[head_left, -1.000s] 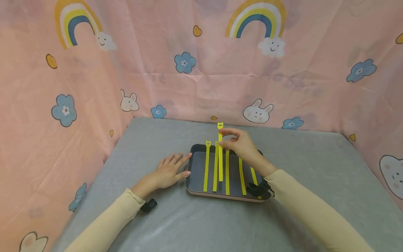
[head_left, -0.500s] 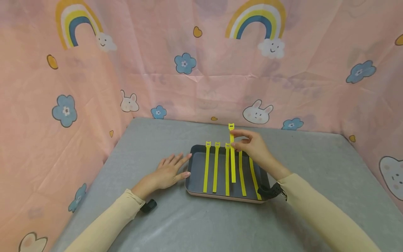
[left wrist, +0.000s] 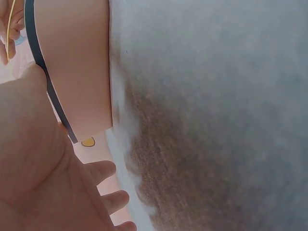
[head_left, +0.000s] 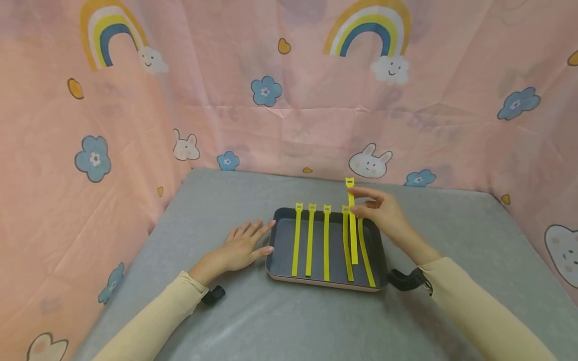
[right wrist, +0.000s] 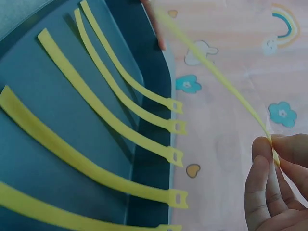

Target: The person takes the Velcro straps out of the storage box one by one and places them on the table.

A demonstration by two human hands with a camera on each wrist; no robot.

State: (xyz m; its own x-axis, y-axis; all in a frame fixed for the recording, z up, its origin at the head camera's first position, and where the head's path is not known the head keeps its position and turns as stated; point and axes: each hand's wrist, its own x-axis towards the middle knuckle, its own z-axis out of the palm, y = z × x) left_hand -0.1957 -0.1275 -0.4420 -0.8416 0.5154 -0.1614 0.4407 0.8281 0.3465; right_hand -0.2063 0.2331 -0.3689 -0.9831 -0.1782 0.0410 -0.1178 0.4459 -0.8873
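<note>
Head view, L to R: pink printed cloth [head_left: 226,65] at sides & back, w/ rainbows, flowers, bunny faces; grey table [head_left: 293,326] in front. L sleeve [head_left: 149,316] is cream, L wristband [head_left: 213,295] dark, by the cuff. L hand [head_left: 239,248] is just left of a dark tray [head_left: 278,250], fingers spread, index & thumb tips at its left rim; L wrist cam shows the tray's pinkish outer wall & thumb on the rim.

In the tray, 5 yellow straps run front to back, apart from each other: 1st strap [head_left: 296,245], 2nd strap [head_left: 309,245] & 3rd strap [head_left: 326,245] nearly straight, 4th strap [head_left: 347,253] a bit bent, 5th strap [head_left: 366,255] slanting, near end to the right. R wrist cam has their slotted ends poking past the far rim, 5th partly cut off by the pic edge.

Held strap [head_left: 354,240] is up over the right part of the tray, slotted end on top, seen btwn 4th & 5th, clear of both in R wrist cam. R hand [head_left: 386,213] pinches it nr the top, thumb vs fingertips. Its other end's blurry in that cam. Far right: dark R wristband [head_left: 405,280], cream R sleeve [head_left: 478,311].
</note>
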